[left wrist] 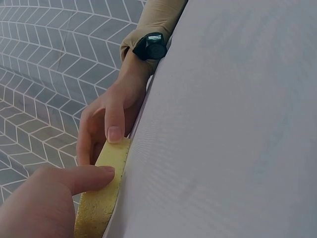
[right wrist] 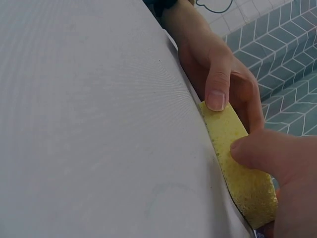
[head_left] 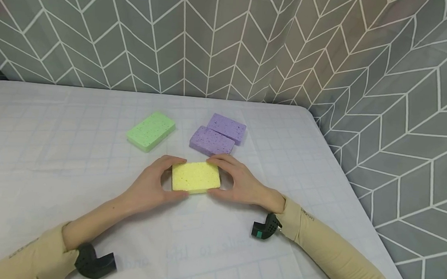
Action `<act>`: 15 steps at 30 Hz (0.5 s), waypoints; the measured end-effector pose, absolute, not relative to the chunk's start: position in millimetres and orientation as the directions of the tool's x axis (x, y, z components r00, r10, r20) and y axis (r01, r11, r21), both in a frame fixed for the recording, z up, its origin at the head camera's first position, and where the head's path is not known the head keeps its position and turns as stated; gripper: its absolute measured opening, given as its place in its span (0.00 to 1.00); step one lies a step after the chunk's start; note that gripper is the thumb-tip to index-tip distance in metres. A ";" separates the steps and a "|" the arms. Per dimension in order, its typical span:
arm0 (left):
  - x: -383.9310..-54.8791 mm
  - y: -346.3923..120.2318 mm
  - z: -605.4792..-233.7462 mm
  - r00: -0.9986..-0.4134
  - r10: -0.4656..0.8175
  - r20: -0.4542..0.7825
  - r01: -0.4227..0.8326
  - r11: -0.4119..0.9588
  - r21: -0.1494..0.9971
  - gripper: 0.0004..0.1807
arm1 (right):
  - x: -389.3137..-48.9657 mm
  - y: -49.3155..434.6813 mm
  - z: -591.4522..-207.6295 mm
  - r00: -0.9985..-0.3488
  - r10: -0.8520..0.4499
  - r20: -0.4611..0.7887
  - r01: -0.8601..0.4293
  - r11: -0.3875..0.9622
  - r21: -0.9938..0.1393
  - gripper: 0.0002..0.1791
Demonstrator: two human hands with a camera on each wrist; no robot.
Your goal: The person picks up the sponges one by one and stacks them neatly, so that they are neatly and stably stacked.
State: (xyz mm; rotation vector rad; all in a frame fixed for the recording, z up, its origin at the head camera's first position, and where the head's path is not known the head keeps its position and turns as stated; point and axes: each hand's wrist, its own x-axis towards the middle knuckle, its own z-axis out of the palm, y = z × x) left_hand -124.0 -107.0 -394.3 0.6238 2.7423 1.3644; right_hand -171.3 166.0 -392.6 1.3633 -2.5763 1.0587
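Observation:
A yellow sponge (head_left: pixel 196 177) lies flat on the white-covered table, its long side running left to right. My left hand (head_left: pixel 154 180) grips its left end, thumb on the near edge and fingers at the far edge. At the right end my right hand (head_left: pixel 240 181) holds it the same way. Both wrist views show the thumbs pressed on the sponge's near side, close over the cloth. Just beyond the right hand's fingers are two purple sponges, the nearer one (head_left: pixel 211 141) touching the farther one (head_left: pixel 227 127). A green sponge (head_left: pixel 151 131) lies beyond the left hand.
A white cloth with a faint grid covers the table (head_left: pixel 52 145), whose right edge slants down past the right arm. Behind it and to the right hangs a grey curtain (head_left: pixel 199 38) with white zigzag lines. Black cameras (head_left: pixel 95 262) are strapped at both wrists.

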 end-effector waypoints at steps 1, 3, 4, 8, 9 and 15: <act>-124.0 -107.0 -394.5 -0.920 0.357 0.160 0.344 0.540 0.769 0.42 | -171.8 166.0 -393.1 -0.613 -0.716 0.335 -0.744 0.380 -0.550 0.38; -124.0 -107.0 -395.0 -0.920 0.356 0.161 0.343 0.540 0.768 0.42 | -171.9 165.9 -393.5 -0.611 -0.715 0.339 -0.746 0.377 -0.549 0.38; -124.0 -107.1 -395.3 -0.921 0.356 0.161 0.344 0.542 0.767 0.42 | -172.0 165.8 -393.6 -0.609 -0.716 0.342 -0.748 0.373 -0.549 0.38; -124.0 -106.9 -395.7 -0.921 0.355 0.163 0.345 0.542 0.767 0.42 | -171.9 166.1 -393.7 -0.602 -0.715 0.356 -0.753 0.360 -0.550 0.38; -123.9 -106.9 -395.7 -0.920 0.355 0.164 0.346 0.541 0.767 0.41 | -172.0 166.3 -393.8 -0.600 -0.715 0.360 -0.755 0.357 -0.550 0.38; -123.2 -106.6 -395.3 -0.919 0.357 0.169 0.350 0.536 0.768 0.42 | -172.4 166.6 -394.7 -0.591 -0.717 0.370 -0.761 0.344 -0.550 0.38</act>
